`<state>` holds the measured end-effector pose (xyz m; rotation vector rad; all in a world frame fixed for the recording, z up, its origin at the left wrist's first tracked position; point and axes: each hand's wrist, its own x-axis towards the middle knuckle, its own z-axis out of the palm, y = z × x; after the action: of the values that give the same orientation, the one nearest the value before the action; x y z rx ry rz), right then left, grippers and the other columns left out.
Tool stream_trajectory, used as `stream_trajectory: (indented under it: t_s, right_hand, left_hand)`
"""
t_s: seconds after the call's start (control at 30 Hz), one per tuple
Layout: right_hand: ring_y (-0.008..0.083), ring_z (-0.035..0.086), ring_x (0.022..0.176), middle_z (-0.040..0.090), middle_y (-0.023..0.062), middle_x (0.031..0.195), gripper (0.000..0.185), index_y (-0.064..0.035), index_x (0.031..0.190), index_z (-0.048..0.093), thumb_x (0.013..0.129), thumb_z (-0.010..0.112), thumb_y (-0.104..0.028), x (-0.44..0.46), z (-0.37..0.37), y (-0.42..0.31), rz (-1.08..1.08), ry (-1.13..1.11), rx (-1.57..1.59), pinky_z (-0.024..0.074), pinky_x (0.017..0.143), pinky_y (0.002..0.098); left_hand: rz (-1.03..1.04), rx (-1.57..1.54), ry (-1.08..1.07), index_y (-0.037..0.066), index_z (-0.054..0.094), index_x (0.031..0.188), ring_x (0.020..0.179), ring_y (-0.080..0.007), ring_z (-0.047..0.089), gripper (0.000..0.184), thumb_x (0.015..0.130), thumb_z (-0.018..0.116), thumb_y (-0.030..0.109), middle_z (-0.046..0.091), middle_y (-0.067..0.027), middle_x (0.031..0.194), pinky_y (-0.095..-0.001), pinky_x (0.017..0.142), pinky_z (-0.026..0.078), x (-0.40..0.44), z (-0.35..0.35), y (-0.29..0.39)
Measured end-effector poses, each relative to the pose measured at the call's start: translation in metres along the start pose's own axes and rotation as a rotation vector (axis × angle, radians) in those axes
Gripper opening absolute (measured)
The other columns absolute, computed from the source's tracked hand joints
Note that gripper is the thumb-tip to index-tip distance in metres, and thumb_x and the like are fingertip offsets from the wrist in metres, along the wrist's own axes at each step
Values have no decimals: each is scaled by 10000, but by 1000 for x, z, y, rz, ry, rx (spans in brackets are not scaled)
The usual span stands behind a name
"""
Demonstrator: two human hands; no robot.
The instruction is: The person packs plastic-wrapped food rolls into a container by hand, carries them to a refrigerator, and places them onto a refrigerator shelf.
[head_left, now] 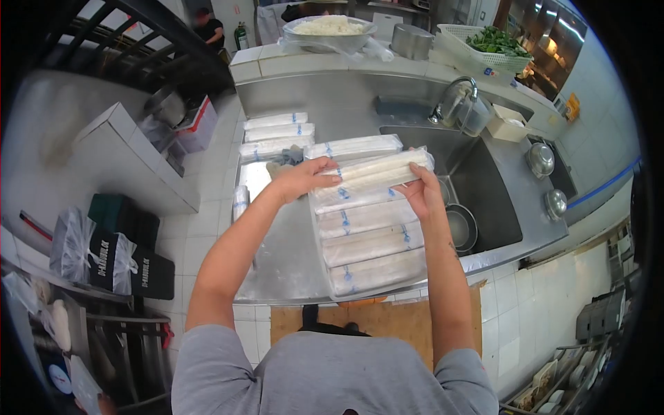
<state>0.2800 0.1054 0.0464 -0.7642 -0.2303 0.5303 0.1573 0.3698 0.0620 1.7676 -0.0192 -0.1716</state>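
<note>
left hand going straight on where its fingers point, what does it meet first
The left hand would first meet the wrapped white pack its fingers seem to grip; depth is hard to judge.

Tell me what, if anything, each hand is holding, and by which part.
Both hands hold one long plastic-wrapped white packet: the left hand at its left end, the right hand at its right end, thumb on top.
</note>
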Motion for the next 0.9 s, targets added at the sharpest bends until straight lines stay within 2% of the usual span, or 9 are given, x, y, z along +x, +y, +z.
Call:
stream_trajectory:
  t_s: [0.13, 0.23, 0.37, 0.47, 0.53, 0.57, 0.67, 0.77, 0.9]
  right_hand:
    - [232, 570, 1042, 583, 123, 1085, 451, 7, 1243, 466, 817, 611, -24, 23, -15, 6, -100, 1, -185, 465, 909, 392]
    - [215, 576, 1004, 588, 103, 1060, 485, 13, 1260, 467, 809, 637, -45, 46, -22, 9, -126, 40, -368, 449, 892, 335]
    - [186, 547, 994, 531, 121, 1125, 544, 22, 1298, 458, 809, 652, -116, 48, -10, 12, -208, 88, -814, 422, 885, 279]
    - [224, 537, 1014, 497, 145, 1196, 521, -43, 1290, 499, 814, 645, -198, 58, -26, 22, -250, 233, -1420, 407, 919, 334]
    - [264, 522, 1046, 470, 157, 1244, 494, -85, 1283, 524, 822, 631, -225, 60, -29, 33, -367, 264, -1621, 388, 944, 374]
    - [284, 514, 1062, 456, 163, 1269, 481, -107, 1280, 536, 826, 624, -238, 61, -31, 38, -430, 279, -1719, 379, 956, 394]
    - [339, 465, 1152, 457, 162, 1310, 418, -149, 1257, 567, 861, 581, -283, 65, -18, 47, -763, 278, -1767, 344, 991, 442]
    - [359, 412, 1236, 467, 173, 1330, 398, -209, 1273, 545, 900, 524, -346, 75, -26, 54, -681, 138, -2025, 329, 1005, 490]
    - [345, 404, 1250, 476, 156, 1327, 347, -218, 1225, 569, 920, 488, -361, 78, -14, 52, -630, 162, -1959, 325, 1007, 481]
  left_hand:
    - [-35, 171, 188, 11, 549, 1134, 1003, -142, 524, 401, 847, 669, 263, 594, -81, 1059, -272, 902, 395, 16, -6, -16]
    - [6, 221, 288, -14, 538, 1085, 1019, -235, 539, 448, 810, 693, 304, 588, -173, 1087, -317, 879, 411, 24, -7, -19]
    - [171, 387, 494, 5, 535, 1032, 970, -322, 535, 341, 836, 653, 257, 553, -185, 1060, -383, 850, 425, 29, 3, -44]
    - [274, 626, 614, 30, 537, 1023, 980, -350, 501, 304, 826, 649, 232, 524, -167, 1048, -427, 833, 422, 33, 19, -53]
    - [441, 908, 729, 46, 544, 1030, 1001, -349, 477, 306, 808, 656, 225, 509, -155, 1047, -445, 826, 414, 28, 32, -56]
    - [422, 973, 724, 48, 548, 1038, 1015, -341, 471, 325, 800, 662, 237, 508, -150, 1058, -440, 832, 408, 26, 33, -56]
    - [412, 1073, 671, 54, 559, 1077, 1039, -324, 461, 374, 791, 671, 268, 504, -142, 1089, -432, 848, 392, 21, 29, -51]
    - [449, 1012, 587, 53, 567, 1125, 1032, -321, 467, 419, 800, 671, 295, 505, -143, 1107, -437, 857, 386, 17, 26, -50]
    - [488, 941, 536, 42, 571, 1102, 1035, -318, 473, 412, 778, 679, 272, 510, -138, 1111, -436, 862, 389, 22, 13, -52]
